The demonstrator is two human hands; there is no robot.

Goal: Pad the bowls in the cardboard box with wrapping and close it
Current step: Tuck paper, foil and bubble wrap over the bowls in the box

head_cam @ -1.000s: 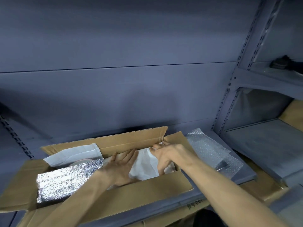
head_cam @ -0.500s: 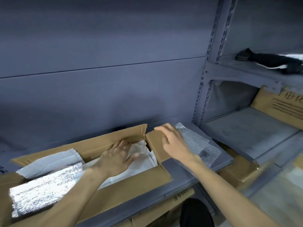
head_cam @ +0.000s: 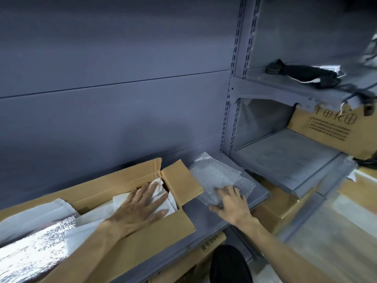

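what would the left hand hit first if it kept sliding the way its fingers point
Likely the box's upright right end flap. The left hand lies flat on the white wrapping, fingers aimed up and right toward that corner; depth there is unclear.

Open brown cardboard box [head_cam: 142, 242] holds white paper wrapping [head_cam: 98, 219] and silver foil wrapping [head_cam: 30, 252]; bubble wrap [head_cam: 216, 176] lies beside it.

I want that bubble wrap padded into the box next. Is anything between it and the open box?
Only the box's upright end flap stands between the bubble wrap and the cardboard box. The right hand already rests on the wrap; the left hand presses the white paper inside.
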